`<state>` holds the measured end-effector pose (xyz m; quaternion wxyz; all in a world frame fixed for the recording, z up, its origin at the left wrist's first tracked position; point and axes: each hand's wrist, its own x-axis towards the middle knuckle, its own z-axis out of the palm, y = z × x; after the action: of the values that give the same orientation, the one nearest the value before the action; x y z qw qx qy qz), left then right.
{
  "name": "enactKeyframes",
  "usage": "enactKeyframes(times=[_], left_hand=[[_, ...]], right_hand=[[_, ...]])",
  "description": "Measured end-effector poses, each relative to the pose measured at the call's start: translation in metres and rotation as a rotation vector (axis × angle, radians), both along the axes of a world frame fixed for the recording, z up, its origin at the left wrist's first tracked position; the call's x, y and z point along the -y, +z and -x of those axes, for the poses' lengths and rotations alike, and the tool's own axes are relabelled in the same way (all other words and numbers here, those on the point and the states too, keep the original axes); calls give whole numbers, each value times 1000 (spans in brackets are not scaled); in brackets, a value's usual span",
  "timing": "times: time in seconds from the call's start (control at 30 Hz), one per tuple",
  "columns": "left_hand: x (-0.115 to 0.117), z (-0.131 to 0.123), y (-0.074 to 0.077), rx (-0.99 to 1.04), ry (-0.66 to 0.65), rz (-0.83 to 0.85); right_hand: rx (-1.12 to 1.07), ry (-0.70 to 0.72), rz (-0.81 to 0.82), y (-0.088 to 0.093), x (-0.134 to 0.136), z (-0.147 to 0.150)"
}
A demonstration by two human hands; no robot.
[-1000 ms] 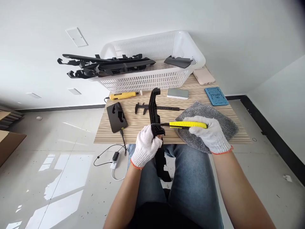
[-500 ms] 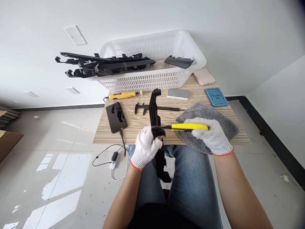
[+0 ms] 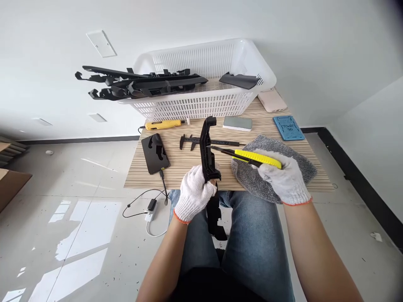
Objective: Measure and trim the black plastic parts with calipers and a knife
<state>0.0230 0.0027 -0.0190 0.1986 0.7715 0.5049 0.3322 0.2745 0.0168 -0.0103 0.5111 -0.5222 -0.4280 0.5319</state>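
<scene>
My gloved left hand is closed around a long black plastic part, which stands up over the table's front edge and runs down between my knees. In my gloved right hand is a yellow and black knife, its thin tip pointing left at the upper half of the part. Whether the tip touches the part I cannot tell. Behind the part lies a black caliper. A grey cloth lies beneath and beside my right hand.
A white basket with several black parts stands at the back of the table. Around lie a yellow pen-like tool, a phone with a cable, a grey block, a blue object and a pink object.
The knife has moved up along the black part, from near my left hand, and its tip now tilts upward. My left hand keeps its hold.
</scene>
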Motion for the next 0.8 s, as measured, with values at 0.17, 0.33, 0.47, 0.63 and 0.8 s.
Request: enactKeyframes(times=[0.17, 0.33, 0.47, 0.63, 0.8], left_hand=[[0, 0, 0, 21, -7, 23], [0, 0, 1, 24, 3, 50], [0, -1, 3, 20, 2, 51], [0, -2, 4, -9, 27, 74], [1, -1, 4, 85, 36, 101]], right_hand=[[68, 66, 25, -2, 1, 0], [-36, -88, -50, 0, 3, 0], [0, -28, 31, 1, 4, 0], [-42, -111, -37, -5, 3, 3], [154, -11, -48, -2, 3, -2]])
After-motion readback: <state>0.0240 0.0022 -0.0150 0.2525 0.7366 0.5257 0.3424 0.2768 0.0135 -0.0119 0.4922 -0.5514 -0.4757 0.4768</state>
